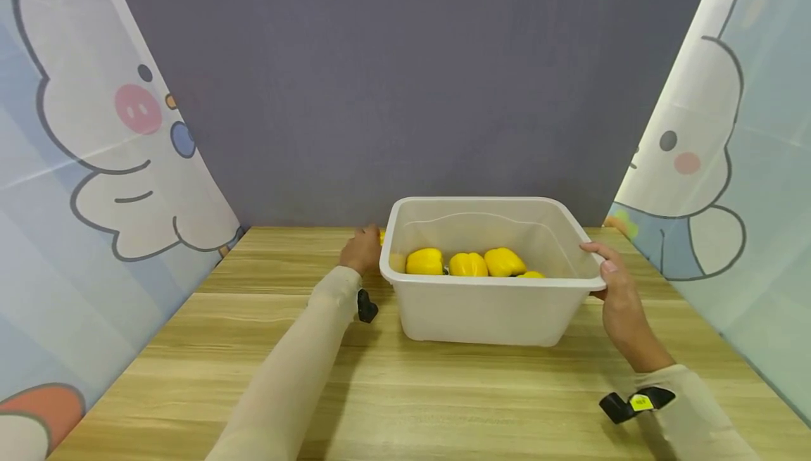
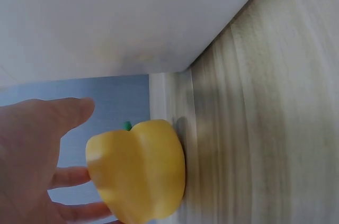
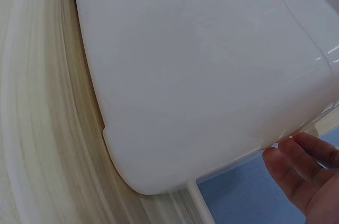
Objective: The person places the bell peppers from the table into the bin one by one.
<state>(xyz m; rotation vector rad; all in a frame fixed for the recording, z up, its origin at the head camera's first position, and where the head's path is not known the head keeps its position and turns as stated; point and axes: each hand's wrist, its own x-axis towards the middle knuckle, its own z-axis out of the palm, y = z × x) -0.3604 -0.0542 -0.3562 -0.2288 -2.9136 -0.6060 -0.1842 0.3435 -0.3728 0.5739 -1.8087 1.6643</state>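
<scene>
A white plastic bin (image 1: pixel 488 310) stands on the wooden table, with several yellow bell peppers (image 1: pixel 468 264) inside it. At the bin's right end my right hand (image 1: pixel 617 299) grips the rim, thumb over the top and fingers (image 3: pixel 296 168) underneath. My left hand (image 1: pixel 362 250) is beyond the bin's left side, at another yellow bell pepper (image 2: pixel 139 171) with a green stem, which lies on the table near its back edge. In the left wrist view its fingers (image 2: pixel 79 211) touch the pepper's side, while the thumb stays apart from it. The bin hides most of that pepper in the head view.
Behind the wooden table (image 1: pixel 253 348) rises a dark grey panel (image 1: pixel 393 81). Cartoon-printed sheets (image 1: pixel 82 186) flank it on the left and right. Each wrist carries a small black camera mount (image 1: pixel 366 306).
</scene>
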